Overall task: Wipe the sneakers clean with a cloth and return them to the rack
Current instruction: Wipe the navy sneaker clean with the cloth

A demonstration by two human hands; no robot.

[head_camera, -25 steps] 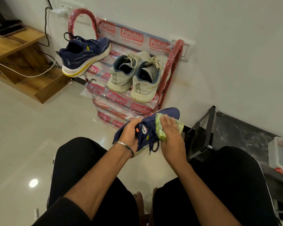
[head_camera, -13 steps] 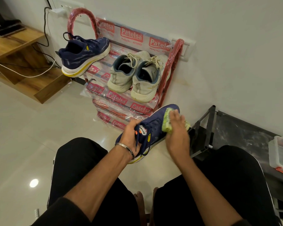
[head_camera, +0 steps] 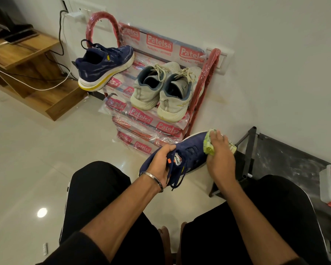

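Since a second before, the right hand (head_camera: 219, 157) had slid its cloth (head_camera: 208, 148) from the laces to the toe, and the shoe (head_camera: 187, 155) had tilted toe-up; the red rack (head_camera: 203, 87) in the upper middle of the frame held a blue shoe (head_camera: 103, 67) and a pale pair (head_camera: 161, 88); the shoe in hand sat at centre, long axis running from lower left to upper right; the left hand (head_camera: 161, 163) gripped its collar, fingers curled; the right pressed the cloth on the toe, the end nearer the rack.
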